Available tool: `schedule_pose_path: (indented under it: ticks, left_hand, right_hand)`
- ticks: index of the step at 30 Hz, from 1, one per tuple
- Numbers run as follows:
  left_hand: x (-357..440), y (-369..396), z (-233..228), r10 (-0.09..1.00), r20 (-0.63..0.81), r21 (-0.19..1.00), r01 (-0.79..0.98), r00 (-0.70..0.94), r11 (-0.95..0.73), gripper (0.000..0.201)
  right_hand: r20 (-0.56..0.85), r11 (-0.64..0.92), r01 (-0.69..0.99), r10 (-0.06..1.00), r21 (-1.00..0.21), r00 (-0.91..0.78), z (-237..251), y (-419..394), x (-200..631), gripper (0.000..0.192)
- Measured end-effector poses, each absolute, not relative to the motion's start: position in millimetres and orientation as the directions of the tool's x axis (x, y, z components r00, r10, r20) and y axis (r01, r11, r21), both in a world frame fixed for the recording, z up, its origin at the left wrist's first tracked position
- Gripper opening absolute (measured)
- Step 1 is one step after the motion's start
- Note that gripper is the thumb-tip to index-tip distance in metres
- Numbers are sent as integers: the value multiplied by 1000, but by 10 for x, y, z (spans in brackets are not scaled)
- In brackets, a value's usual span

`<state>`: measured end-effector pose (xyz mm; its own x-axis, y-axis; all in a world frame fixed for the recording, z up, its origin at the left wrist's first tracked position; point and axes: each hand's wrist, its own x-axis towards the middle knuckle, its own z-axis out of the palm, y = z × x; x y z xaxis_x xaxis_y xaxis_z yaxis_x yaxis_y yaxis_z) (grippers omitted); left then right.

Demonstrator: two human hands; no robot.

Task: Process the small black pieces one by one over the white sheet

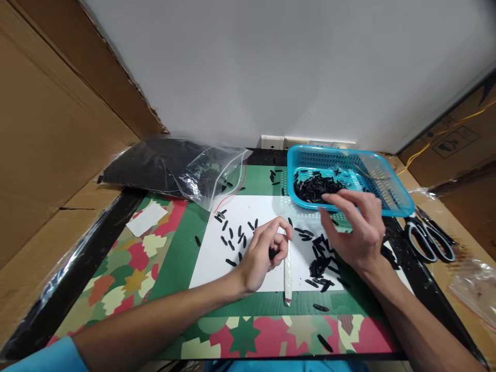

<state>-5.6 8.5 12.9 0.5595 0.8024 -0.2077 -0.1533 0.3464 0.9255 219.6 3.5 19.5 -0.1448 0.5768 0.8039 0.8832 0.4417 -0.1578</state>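
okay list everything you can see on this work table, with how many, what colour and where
small black plastic pieces: many, black, scattered on the paper
white paper sheet: one, white, centre of mat
patterned leaf mat: one, green and red, under the paper
turquoise plastic basket: one, far right, holding black pieces
clear plastic bag: one, black contents, far left
scissors: one, dark handles, right edge
white stick: one, beside the left hand
left hand: pinching a black piece
right hand: open, over a pile

1 head-worn camera looks forward and down, close over the table (pixel 182 253) toward the wall (pixel 294 67).
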Motion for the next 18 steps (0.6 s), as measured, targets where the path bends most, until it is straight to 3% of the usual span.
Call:
schedule_pose_path:
  ticks: [4, 9, 14, 18]
  left_hand:
    - [-54, 60, 138, 806, -245, 938, -79, 539, 338, 49]
    - [-51, 34, 181, 823, -194, 974, 6, 534, 226, 51]
    - [-51, 6, 212, 835, -151, 988, 54, 530, 144, 47]
    - [-59, -8, 182, 827, -169, 982, 16, 536, 190, 47]
  right_hand:
    - [708, 731, 614, 600, -297, -372, 140, -77, 1905, 26]
    - [532, 720, 510, 693, -471, -487, 70, -193, 1689, 19]
    - [525, 714, 581, 692, -392, -496, 55, -191, 1667, 22]
    - [520, 703, 611, 698, -365, -492, -14, -197, 1608, 25]
